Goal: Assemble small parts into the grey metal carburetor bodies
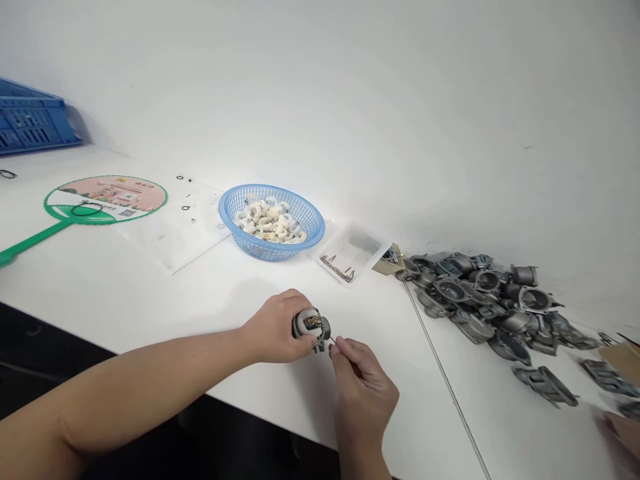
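**Item 1, nearest:** a carburetor body [311,327] of grey cast metal, held above the white table [150,293], with brass and dark inner parts exposed. It is gripped firmly in the closed left hand [273,328], the fingers wrapped around its rounded side.

**Item 2:** a thin metal pin [333,340], held in a narrow pinch by the right hand [361,393]. Its tip is placed just beside the carburetor body; whether the two touch cannot be told. The work in hand is shown as pin and body being brought together at the body's exposed end.

**Item 3, middle distance:** a blue basket [320,227], filled with white rings [270,223]. A clear tray [353,250] holding small wire parts is set just beside it. To the left lies a plastic sheet [200,243] bearing small black O-rings [185,207].

**Item 4, right:** a heap of similar castings [475,300], with another person's hand [620,433] at the frame's corner.

**Item 5, far left:** a green hand fan [105,200] and a blue crate [30,117].
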`<state>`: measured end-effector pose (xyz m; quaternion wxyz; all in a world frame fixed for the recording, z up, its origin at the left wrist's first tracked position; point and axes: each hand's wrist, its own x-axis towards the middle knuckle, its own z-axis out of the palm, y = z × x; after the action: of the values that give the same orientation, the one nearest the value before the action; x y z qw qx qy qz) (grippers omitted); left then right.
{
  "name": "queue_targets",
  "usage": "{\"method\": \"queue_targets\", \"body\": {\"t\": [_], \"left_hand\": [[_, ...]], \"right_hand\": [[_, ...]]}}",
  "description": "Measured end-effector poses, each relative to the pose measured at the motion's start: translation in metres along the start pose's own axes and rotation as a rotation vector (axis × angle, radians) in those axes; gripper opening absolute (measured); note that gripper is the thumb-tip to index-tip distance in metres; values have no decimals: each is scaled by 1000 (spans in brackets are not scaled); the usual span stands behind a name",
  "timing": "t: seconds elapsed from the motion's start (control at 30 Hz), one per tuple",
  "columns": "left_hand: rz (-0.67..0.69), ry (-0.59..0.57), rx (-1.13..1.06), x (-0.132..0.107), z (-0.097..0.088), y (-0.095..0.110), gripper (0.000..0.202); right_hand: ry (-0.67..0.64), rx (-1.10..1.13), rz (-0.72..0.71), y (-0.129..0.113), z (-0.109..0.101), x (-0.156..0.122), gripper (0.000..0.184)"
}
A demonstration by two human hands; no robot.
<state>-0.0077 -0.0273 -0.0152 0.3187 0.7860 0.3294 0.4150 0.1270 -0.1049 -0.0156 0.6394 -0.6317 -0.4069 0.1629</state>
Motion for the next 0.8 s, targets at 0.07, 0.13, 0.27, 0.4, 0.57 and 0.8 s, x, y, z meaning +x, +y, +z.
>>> {"method": "queue_targets", "body": {"t": [0.07,0.13,0.27,0.4,0.57,0.8], "left_hand": [[-7,-3,-5,0,1,0,28],[-8,-5,-8,0,1,0,28],[-12,-9,-10,2,0,2,26],[-8,-1,-16,1,2,2,28],[-11,2,-13,0,3,1,28],[-7,7,-15,1,2,1,28]], "right_hand": [[0,-8,-16,0,1,-1,5],[8,-45,-35,-1,2,-2,4],[57,-148,-61,1,3,-2,11],[65,-185,-81,4,7,-1,14],[78,-203,-86,5,9,-2,13],[89,-248,-47,4,10,-2,11]]}}
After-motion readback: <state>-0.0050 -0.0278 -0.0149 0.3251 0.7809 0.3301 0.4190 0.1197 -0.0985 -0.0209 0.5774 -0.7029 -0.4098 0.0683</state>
